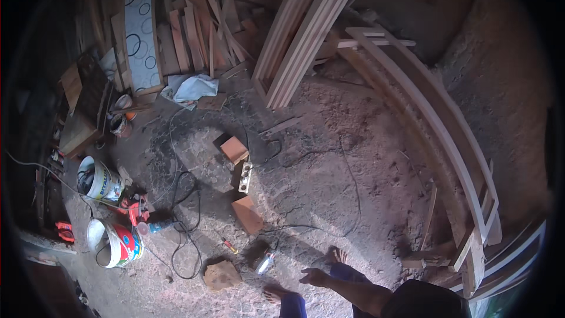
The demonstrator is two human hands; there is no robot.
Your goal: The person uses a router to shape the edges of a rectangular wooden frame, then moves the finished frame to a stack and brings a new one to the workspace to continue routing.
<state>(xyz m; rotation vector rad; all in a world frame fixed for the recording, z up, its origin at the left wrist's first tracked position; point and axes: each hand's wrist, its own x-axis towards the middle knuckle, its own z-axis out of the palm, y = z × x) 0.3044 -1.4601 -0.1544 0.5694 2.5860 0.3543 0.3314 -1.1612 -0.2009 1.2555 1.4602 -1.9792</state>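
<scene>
My right hand [316, 277] reaches in from the lower right above the floor, between my bare feet. Its fingers are loosely apart, and I see nothing in them. Nearest to it lies a small shiny, bright object [265, 263], too glaring to make out. Farther left are a screwdriver [230, 247] with a red and yellow handle and a flat, rough-edged brown piece [222, 275]. A white socket strip [245, 177] lies between a reddish-brown block [234, 149] and another such block [247, 215]. My left hand is out of view.
Dark cables [187, 231] loop over the floor. To the left stand a white bucket [101, 179] and a red-and-white bucket [122, 245]. Boards [191, 38] lean at the back, beside long stacked beams [312, 41]. A long wooden frame [424, 97] runs down the right.
</scene>
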